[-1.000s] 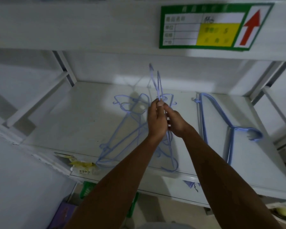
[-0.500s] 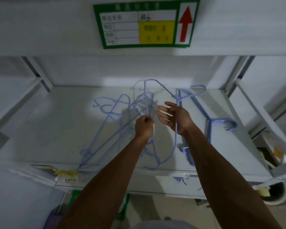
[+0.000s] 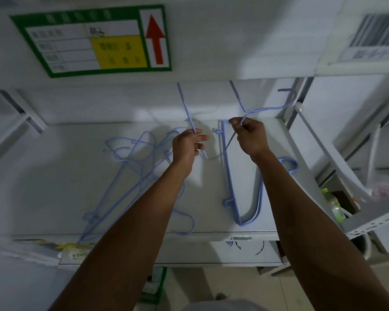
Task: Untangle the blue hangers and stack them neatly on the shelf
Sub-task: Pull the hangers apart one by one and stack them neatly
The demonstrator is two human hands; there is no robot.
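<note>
A tangle of thin blue wire hangers [image 3: 130,167] lies on the left half of the white shelf [image 3: 54,176]. One blue hanger [image 3: 230,187] lies flat on the right half, its hook towards the right. My left hand [image 3: 188,148] is closed on the straight wire of a lifted hanger [image 3: 185,108] that rises towards the shelf above. My right hand [image 3: 249,136] pinches the neck of that lifted hanger, whose hook [image 3: 288,97] curves up to the right. Both hands hover above the shelf, between the tangle and the flat hanger.
The upper shelf's front edge carries a green and yellow label [image 3: 94,41] with a red arrow. Metal uprights [image 3: 294,102] frame the bay. A neighbouring rack [image 3: 346,176] with bottles and bags stands to the right. A crumpled yellow paper [image 3: 70,249] sits at the front edge.
My right hand has closed on the hanger's neck, where it was open before. Both hands have raised the hanger and moved apart. The view has shifted to the right.
</note>
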